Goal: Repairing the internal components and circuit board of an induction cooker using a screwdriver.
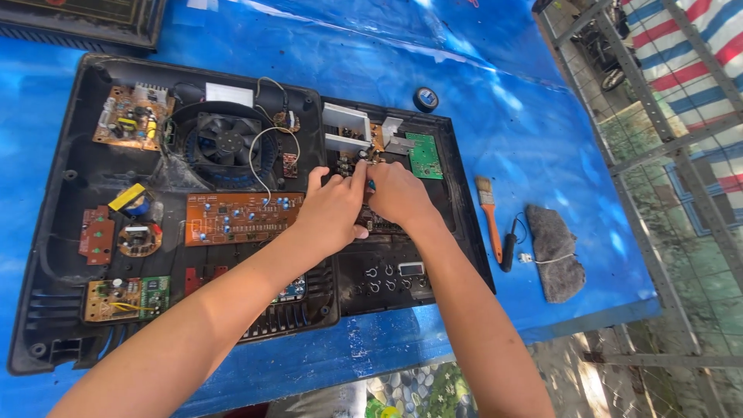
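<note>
An opened black plastic appliance housing point(54, 255) is seen lying flat on a tabletop covered with shiny blue plastic sheet point(526, 116), and it fills the left and middle of the frame. Both hands are brought together near the centre of the frame, over the right section of the housing. The left hand point(334, 210) is curled, its fingers point(316, 179) pressed together against a small dark circuit part point(350, 163) with tiny components; the right hand point(396, 193) is placed just beside it, touching it, with the fingers bent down on the same part. It cannot be told exactly what is pinched, because the fingertips are hidden.

Inside the housing, a round black cooling fan point(224, 139) is seen in the upper left, a long orange circuit board point(236, 218) lies just left of the left hand, and a small green circuit board point(424, 155) lies above and right of the right hand. White metal heat sinks point(346, 128) stand just above the hands.

On the blue sheet at the right of the frame, a paintbrush with an orange handle point(489, 217), a black tool with a cord point(509, 246) and a grey folded cloth point(556, 251) are laid near each other. A small roll of black tape point(425, 99) is placed above the housing
</note>
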